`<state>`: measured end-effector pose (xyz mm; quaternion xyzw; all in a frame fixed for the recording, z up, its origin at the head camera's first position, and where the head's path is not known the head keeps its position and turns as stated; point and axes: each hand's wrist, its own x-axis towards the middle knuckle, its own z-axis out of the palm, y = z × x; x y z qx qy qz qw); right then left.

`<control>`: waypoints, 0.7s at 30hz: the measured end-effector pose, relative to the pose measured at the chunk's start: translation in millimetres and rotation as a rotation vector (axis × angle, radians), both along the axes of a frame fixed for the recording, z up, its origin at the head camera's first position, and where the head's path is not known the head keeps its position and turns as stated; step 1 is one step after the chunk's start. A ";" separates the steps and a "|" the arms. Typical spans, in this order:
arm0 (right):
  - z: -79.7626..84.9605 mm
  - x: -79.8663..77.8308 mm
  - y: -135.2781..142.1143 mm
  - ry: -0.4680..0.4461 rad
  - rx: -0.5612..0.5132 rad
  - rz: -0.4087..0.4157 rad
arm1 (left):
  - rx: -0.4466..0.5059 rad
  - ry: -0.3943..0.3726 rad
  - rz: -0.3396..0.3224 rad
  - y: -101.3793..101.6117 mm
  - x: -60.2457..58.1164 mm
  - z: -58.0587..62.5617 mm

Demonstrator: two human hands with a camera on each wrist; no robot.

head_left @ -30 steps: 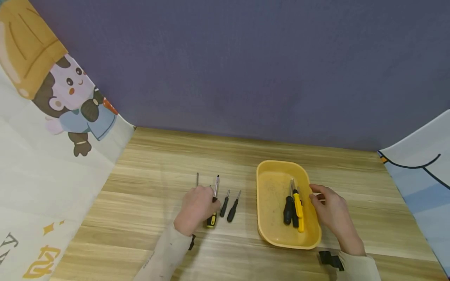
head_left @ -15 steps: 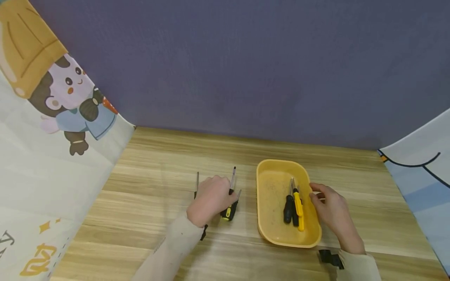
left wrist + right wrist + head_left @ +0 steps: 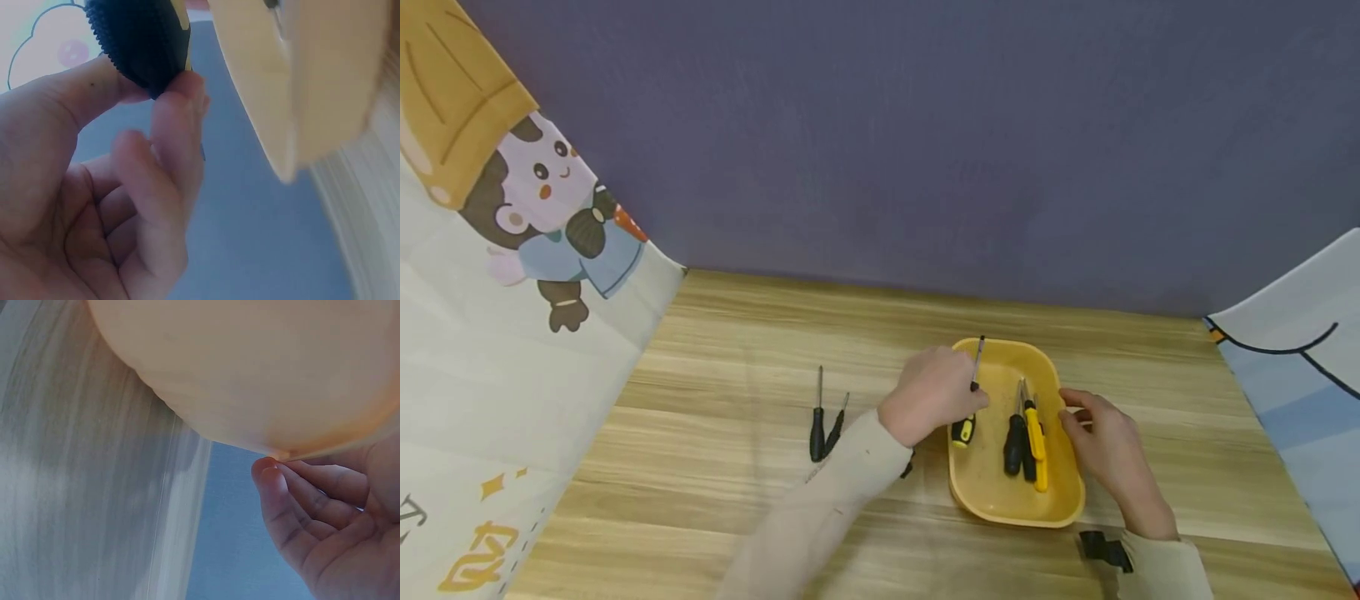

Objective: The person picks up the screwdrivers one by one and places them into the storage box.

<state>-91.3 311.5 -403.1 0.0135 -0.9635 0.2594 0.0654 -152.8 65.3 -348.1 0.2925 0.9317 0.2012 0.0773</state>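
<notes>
black-and-yellow screwdriver (image 3: 962,432) reaches the yellow tray (image 3: 992,500)!

and across it comes! the left hand (image 3: 936,387) has swung over, pinching that screwdriver, its handle now overlapping the tray's left side. behind it, a dark screwdriver (image 3: 817,429) and a smaller one (image 3: 834,435) are uncovered on the table (image 3: 700,467). the carry looks nearly done, release not yet made. the right hand (image 3: 1108,442) keeps its fingertips at the right rim; pinching or merely touching, i can't tell.

Soft light washes the wooden table (image 3: 715,375), faint shadows toward its near edge; the left-wrist view blurs the tray (image 3: 337,94).
</notes>
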 end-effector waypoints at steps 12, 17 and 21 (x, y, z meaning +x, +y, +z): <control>-2.9 12.2 -7.1 -0.021 0.009 -0.029 | -0.136 -0.105 -0.042 67.4 1.1 -18.7; -3.5 12.3 -6.4 -0.041 0.006 -0.027 | -0.221 -0.169 -0.029 82.8 2.8 -30.7; -4.0 12.1 -5.5 -0.038 0.004 -0.023 | -0.251 -0.197 -0.011 88.8 2.5 -35.8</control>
